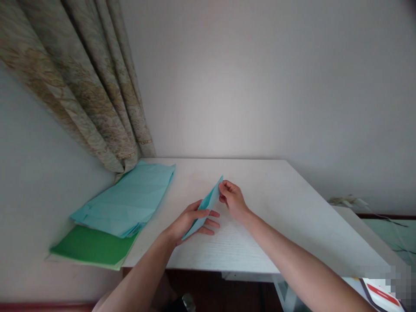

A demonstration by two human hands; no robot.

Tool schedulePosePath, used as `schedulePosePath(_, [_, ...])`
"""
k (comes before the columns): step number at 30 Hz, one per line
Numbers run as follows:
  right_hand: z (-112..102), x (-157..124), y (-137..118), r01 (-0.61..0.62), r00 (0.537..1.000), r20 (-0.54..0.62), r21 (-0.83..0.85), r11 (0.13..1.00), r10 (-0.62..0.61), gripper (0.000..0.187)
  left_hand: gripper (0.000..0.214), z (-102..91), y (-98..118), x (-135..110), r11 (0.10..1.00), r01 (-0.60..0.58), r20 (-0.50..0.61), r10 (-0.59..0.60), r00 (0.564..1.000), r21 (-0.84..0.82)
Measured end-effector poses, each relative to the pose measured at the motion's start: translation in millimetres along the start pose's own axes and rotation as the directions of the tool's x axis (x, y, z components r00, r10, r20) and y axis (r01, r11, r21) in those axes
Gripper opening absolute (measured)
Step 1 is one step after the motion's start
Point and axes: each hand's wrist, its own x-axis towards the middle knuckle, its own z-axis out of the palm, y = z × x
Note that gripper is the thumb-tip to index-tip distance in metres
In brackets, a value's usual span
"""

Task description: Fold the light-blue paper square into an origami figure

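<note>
A folded light-blue paper [208, 203], long and pointed, is held just above the white table [286, 208]. My left hand [191, 221] grips its lower half, thumb on top and fingers underneath. My right hand [231, 199] pinches the upper tip of the same paper between thumb and fingers. Both hands are closed on it near the table's middle front.
A stack of light-blue sheets [130, 200] lies at the table's left, over green sheets [92, 247] that overhang the edge. A patterned curtain [97, 99] hangs at the back left. A lower surface with cables [351, 201] stands to the right.
</note>
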Motion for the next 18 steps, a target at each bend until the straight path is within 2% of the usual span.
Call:
schedulePosePath(4, [0.0,-2.3,-1.5,-0.008,0.999,0.036,-0.003,1.0,0.008,0.035,0.041,-1.1,1.4,0.1,0.992,-0.058,-0.068,0.066,0.996,0.109])
schedulePosePath(7, [1.2,-5.0,-2.1,-0.026,0.997,0.072,-0.038,0.999,0.029,0.034,0.042,-3.2,0.5,1.9,0.962,-0.059,-0.148,0.101,0.984,0.266])
schedulePosePath(10, [2.1,-5.6,-0.1,-0.055,0.996,0.064,-0.062,0.997,0.059,0.035,0.046,-4.2,-0.3,3.7,0.944,-0.067,-0.185,0.132,0.974,0.322])
schedulePosePath(13, [1.1,-4.2,2.8,-0.074,0.996,0.045,-0.044,0.996,0.076,0.033,0.041,-5.2,0.5,4.8,0.961,-0.094,-0.183,0.144,0.972,0.26])
schedulePosePath(18, [-1.9,-2.2,5.4,-0.094,0.995,0.034,0.02,0.995,0.093,0.031,0.036,-8.0,3.7,5.5,0.993,-0.097,-0.198,0.108,0.974,0.064])
